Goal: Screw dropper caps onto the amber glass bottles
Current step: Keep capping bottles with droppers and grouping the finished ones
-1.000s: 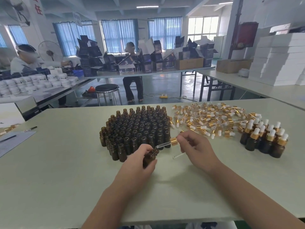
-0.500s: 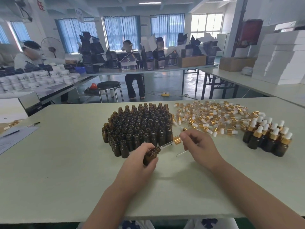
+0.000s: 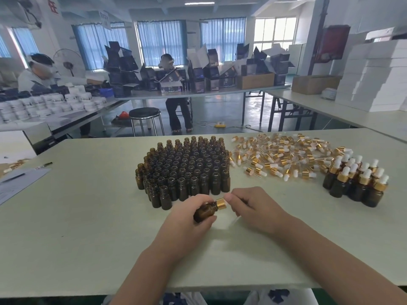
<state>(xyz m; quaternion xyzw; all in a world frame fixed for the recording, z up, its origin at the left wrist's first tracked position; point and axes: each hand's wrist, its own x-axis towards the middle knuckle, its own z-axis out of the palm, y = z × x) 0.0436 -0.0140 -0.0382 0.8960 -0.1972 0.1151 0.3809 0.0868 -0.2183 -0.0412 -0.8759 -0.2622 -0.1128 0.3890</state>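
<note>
We hold one amber bottle [image 3: 204, 212] tilted above the desk [image 3: 88, 216], its neck pointing up and to the right. Our left hand [image 3: 187, 219] has its grip wrapped round the bottle's body, thumb on top. Our right hand [image 3: 257, 210] has its grip pinched on the gold cap [image 3: 221, 203], which sits on the bottle's neck; the thumb tip presses against the cap's far end and the other fingers are curled in. A thin clear tube [image 3: 235, 220] shows just under that hand, and we cannot tell whether it is held.

Just beyond our hands stands a tight block of open bottles [image 3: 185, 168], all upright and touching one another. To its right lies a loose spread of dropper caps [image 3: 279, 155], gold collars with white bulbs, lying on their sides. Further right, near the desk's edge, stands a small group of capped bottles [image 3: 356, 181].

At the left edge lie a pen [image 3: 45, 165] and some papers [image 3: 19, 183]. Behind the desk stands a round stool [image 3: 144, 113]. Two people sit at far desks among dark cartons and rows of white jars [image 3: 44, 104]. White boxes [image 3: 378, 75] are stacked on the desk at the right.
</note>
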